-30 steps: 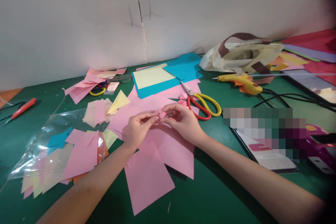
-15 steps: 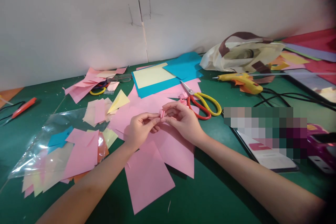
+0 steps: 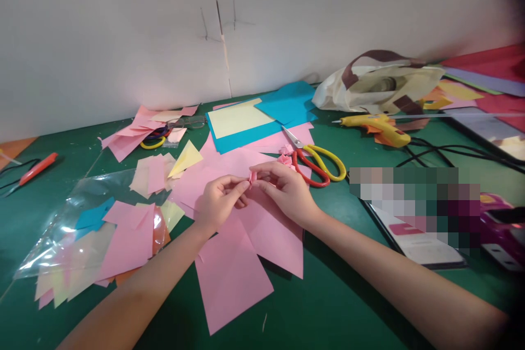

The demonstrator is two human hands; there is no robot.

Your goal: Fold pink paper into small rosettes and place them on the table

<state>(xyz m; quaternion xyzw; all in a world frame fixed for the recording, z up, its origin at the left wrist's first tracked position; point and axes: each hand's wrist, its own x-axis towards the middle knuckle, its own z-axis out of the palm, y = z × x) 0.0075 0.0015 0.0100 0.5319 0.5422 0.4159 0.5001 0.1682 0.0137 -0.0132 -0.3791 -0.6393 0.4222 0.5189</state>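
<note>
Between my two hands is a small folded piece of pink paper (image 3: 253, 176), pinched at the fingertips above the pink sheets. My left hand (image 3: 219, 199) grips its left side with thumb and forefinger. From the right, my right hand (image 3: 287, 188) pinches it too, the other fingers curled over. Pink paper sheets (image 3: 233, 279) lie spread under both hands. Just beyond my right hand are small folded pink paper pieces (image 3: 286, 157), beside scissors (image 3: 318, 161) with a red and a yellow handle. The fingers partly hide the held piece.
Blue and cream sheets (image 3: 241, 120) lie at the back. On the left, a clear plastic bag (image 3: 53, 235) has coloured paper scraps in and around it. To the right are a yellow glue gun (image 3: 375, 127), a cloth bag (image 3: 377, 85), black cables and a tablet-like device (image 3: 430, 254).
The small pink piece has been turned or bent between the fingertips and now looks narrower. My right fingers have shifted slightly left. Everything else looks the same.
</note>
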